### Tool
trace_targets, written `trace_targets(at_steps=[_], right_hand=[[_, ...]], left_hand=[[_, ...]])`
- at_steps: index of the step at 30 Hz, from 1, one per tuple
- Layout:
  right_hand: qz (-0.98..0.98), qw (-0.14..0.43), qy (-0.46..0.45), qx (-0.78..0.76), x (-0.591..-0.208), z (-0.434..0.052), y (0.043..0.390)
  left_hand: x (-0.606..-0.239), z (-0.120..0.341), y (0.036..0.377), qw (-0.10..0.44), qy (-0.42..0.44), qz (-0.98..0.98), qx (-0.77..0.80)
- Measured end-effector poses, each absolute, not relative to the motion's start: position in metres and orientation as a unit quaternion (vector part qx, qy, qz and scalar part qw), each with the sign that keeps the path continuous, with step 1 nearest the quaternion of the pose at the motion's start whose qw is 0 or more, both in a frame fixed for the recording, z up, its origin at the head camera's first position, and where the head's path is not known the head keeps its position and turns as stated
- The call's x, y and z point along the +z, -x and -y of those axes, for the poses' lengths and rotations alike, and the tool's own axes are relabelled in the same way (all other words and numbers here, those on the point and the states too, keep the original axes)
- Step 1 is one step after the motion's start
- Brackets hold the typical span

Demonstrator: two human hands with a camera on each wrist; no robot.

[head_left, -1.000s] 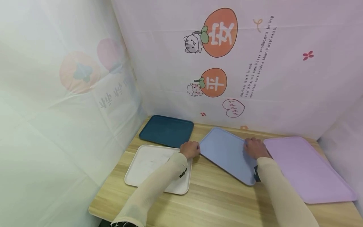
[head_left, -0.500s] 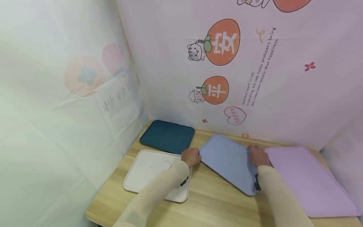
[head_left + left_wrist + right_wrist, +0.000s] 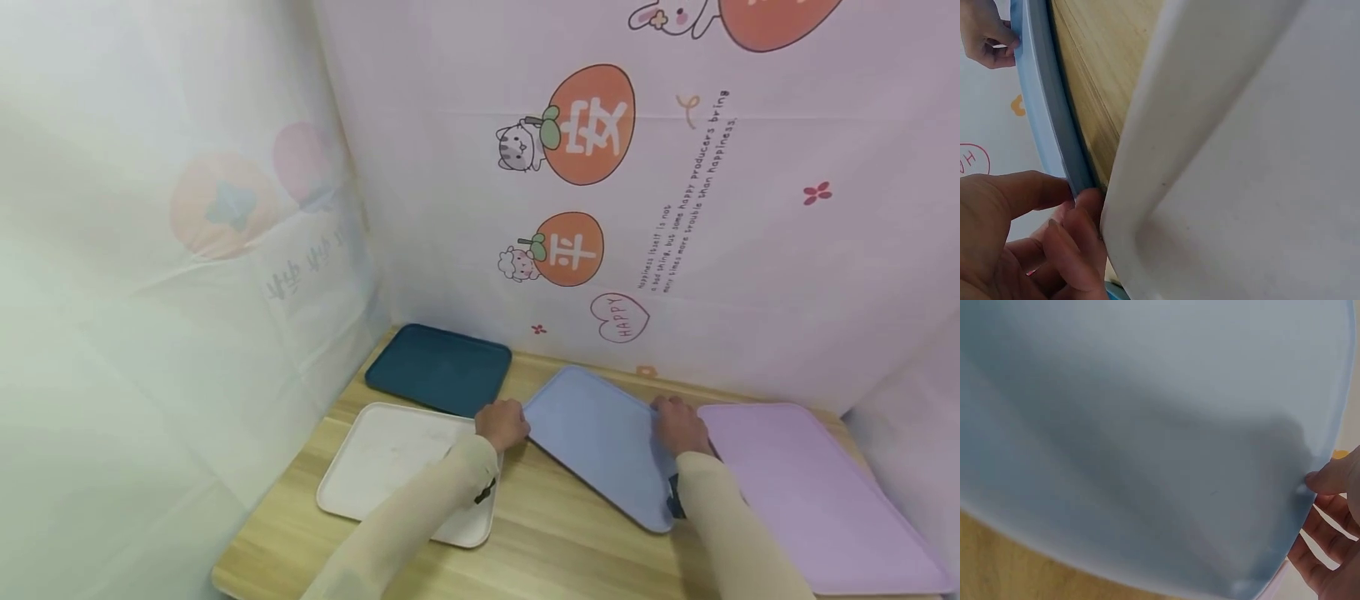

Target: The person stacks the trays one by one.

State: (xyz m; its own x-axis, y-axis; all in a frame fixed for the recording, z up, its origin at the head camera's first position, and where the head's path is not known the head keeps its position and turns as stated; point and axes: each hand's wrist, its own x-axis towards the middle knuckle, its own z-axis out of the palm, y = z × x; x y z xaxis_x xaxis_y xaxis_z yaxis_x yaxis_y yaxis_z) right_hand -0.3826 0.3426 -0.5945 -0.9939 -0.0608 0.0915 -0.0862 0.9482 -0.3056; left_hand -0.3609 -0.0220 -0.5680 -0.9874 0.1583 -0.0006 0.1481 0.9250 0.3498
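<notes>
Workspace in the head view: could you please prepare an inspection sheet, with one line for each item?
Surface: wooden table, light grain visible.
Job's things: blue tray, held, turned at an angle; white tray, faint marks on it, partly covered by the left sleeve; dark teal tray behind the white one; purple tray at the right.
Clutter: nothing seen.
Grips: left grip pinches the blue tray's left corner; right grip holds its right edge, thumb on the upper face.
Cables: nothing seen.
Surroundings: pale printed sheet behind the table; more pale sheeting at left and right.
</notes>
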Motion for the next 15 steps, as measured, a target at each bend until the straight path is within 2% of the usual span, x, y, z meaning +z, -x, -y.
trace_targets(at_steps=[15], right_hand=[[0.983, 0.065, -0.053, 0.162, -0.5836, -0.3445, 0.3749]], left_hand=[[-0.5703, 0.0174, 0.3640, 0.011, -0.055, -0.974, 0.221]])
